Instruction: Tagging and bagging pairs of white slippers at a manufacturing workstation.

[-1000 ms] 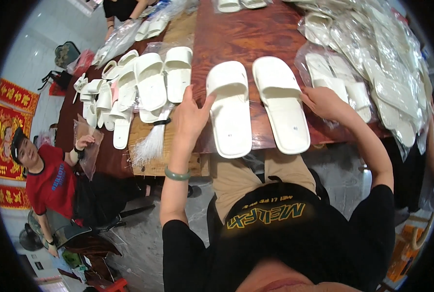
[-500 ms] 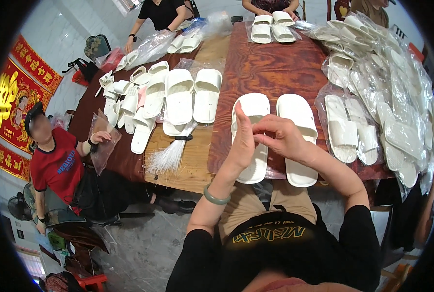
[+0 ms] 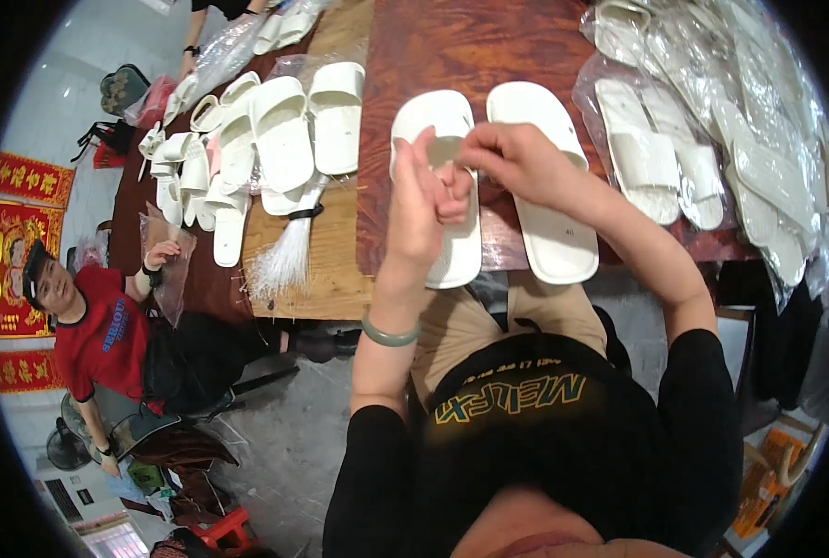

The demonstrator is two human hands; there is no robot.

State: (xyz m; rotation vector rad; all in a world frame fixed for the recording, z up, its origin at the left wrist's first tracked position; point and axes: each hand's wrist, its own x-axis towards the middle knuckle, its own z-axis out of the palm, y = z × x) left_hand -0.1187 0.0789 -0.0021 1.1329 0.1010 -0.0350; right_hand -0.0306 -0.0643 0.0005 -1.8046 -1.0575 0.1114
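Observation:
Over a pair of white slide slippers, the left slipper and the right slipper, my two hands meet at the table's near edge. My left hand is raised with its fingers curled toward the palm and one digit pointing up. Thumb and fingertips of my right hand are pinched together just beside the left fingers. Whatever lies between the fingers of either hand is too small or hidden to make out. Both slippers rest side by side, toe straps away from me, partly covered by my hands.
White slippers crowd the left side, near a bundle of thin white ties. Bagged slippers pile up on the right of the red-brown table. A seated person in red holds a clear bag at left.
The view has tilted and shifted, so the table sits higher and further left. My left fingers have curled in, and my right hand's pinch has drawn slightly up from the left palm.

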